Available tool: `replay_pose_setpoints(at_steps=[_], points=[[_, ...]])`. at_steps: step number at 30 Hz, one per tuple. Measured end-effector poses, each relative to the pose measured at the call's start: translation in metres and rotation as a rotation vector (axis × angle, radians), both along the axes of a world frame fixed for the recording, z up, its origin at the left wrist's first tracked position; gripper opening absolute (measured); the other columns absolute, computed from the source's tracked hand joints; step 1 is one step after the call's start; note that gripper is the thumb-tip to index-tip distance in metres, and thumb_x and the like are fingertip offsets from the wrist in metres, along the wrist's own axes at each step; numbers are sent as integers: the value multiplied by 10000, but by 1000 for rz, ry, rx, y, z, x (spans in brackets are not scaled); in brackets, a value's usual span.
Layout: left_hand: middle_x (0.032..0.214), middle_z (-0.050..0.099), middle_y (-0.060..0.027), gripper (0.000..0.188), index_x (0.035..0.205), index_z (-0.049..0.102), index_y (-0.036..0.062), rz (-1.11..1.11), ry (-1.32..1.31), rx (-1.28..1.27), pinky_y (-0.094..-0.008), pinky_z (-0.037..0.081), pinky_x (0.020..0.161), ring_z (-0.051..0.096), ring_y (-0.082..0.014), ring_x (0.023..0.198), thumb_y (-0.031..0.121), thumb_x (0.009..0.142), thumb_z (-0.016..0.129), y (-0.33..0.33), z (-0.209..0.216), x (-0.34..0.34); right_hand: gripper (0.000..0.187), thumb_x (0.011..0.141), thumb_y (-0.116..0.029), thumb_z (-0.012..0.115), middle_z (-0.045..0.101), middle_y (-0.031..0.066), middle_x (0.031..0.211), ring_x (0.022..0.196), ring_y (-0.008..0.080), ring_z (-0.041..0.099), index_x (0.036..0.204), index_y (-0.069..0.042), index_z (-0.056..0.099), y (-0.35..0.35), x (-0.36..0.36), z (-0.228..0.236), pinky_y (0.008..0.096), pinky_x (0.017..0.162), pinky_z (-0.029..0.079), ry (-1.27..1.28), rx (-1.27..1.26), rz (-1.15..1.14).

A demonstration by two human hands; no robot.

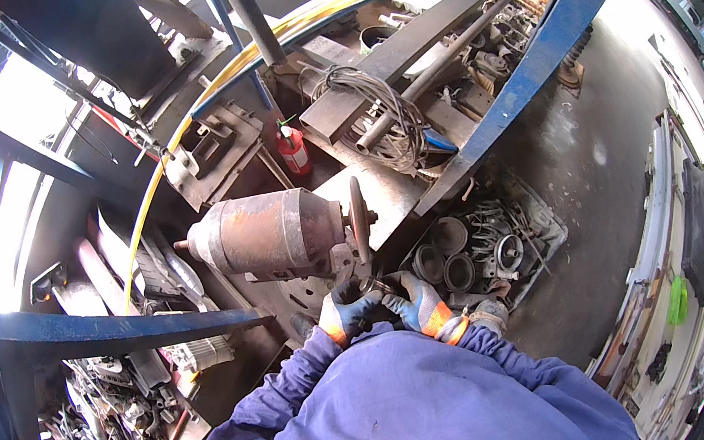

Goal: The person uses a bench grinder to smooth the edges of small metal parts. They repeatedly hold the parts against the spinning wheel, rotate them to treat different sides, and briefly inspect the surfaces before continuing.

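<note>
My left hand (348, 310) and my right hand (417, 300) wear grey-blue gloves with orange cuffs and meet close in front of my body. Between them the fingers close on a small dark metal part (374, 285), mostly covered by the gloves; its exact kind does not show. Just beyond it stands the thin round wheel (359, 219) of a grinder, seen nearly edge-on. Whether the part touches the wheel I cannot tell. The wheel sits on the shaft of a rusty, barrel-shaped motor (267, 233), to the left.
Right of my hands, a crate (555, 235) holds metal rings and small parts. Blue steel beams (529, 66) (95, 327) cross at both sides. Farther off lie coiled cable (372, 108), a long metal bar (409, 52) and a red fire extinguisher (293, 149). Scrap metal (118, 419) is heaped at left.
</note>
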State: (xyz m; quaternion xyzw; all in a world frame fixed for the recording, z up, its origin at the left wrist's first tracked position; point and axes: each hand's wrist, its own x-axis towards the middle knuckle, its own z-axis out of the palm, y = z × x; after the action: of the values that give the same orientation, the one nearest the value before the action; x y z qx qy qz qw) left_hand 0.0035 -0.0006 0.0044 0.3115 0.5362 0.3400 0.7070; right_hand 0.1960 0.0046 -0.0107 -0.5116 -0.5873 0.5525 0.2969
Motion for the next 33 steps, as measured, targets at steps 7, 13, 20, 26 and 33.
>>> replay_pose_setpoints(at_steps=[7,13,20,26,33], points=[[925,689,-47,410,1135,642,-15,61,28,56,-255,492,613,616,-106,745,265,856,752,-6,-10,-8,432,885,-274,718,686,149,1031,930,212,635,1180,9,579,12,-3,5,349,844,496,-56,56,178],[994,702,-103,445,1145,638,-53,135,142,62,-281,521,759,641,-146,870,250,842,758,0,4,-10,417,870,-226,729,696,126,1053,956,198,630,1198,-4,601,21,-16,-26,339,862,498,-68,-122,291],[1053,702,-139,497,1178,622,-72,193,252,99,-308,526,801,647,-174,920,247,822,759,13,9,-9,367,924,-180,663,670,118,1142,1017,174,601,1233,1,581,23,-36,-28,326,901,480,67,-85,134],[1019,704,-117,431,1136,635,-66,156,232,126,-305,525,780,644,-163,879,221,835,745,19,32,-10,351,926,-174,664,671,107,1144,1034,157,588,1220,3,589,22,-38,-25,315,914,470,24,-24,107],[981,707,-101,371,1105,650,-57,131,199,133,-309,517,750,632,-149,848,201,854,738,17,32,-11,394,897,-212,705,683,135,1110,997,183,624,1190,27,593,20,-37,-19,337,889,491,37,21,58]])
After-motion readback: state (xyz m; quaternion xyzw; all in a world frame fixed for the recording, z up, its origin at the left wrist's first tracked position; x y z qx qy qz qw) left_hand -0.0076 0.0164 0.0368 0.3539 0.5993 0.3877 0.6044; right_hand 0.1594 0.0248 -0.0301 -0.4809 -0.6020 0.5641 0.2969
